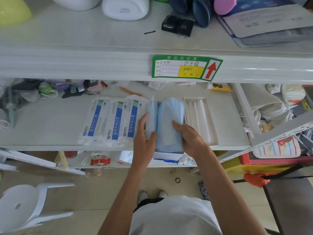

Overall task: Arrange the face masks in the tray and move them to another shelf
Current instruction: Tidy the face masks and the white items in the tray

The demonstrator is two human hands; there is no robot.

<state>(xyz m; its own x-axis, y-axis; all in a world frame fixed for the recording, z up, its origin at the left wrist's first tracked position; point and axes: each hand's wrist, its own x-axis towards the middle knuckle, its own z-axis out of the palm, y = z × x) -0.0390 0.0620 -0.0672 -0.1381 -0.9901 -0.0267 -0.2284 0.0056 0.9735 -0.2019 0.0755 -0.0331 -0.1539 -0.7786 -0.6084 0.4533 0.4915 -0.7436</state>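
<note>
Left hand [144, 133] pinches a thin bunch of blue masks, fingers closed round it. Right hand [189, 134] lies flat, fingers spread, pressing the bigger blue mask stack [169, 122] standing on edge in the white tray [169, 156]. Tray sits at the middle shelf's [50, 126] front lip, overhanging slightly. Risk, my judgement: loose masks fan out or tip; tray slides off the edge. Three packaged masks [115, 121] lie just left; a box of white sleeves [201, 119] just right.
</note>
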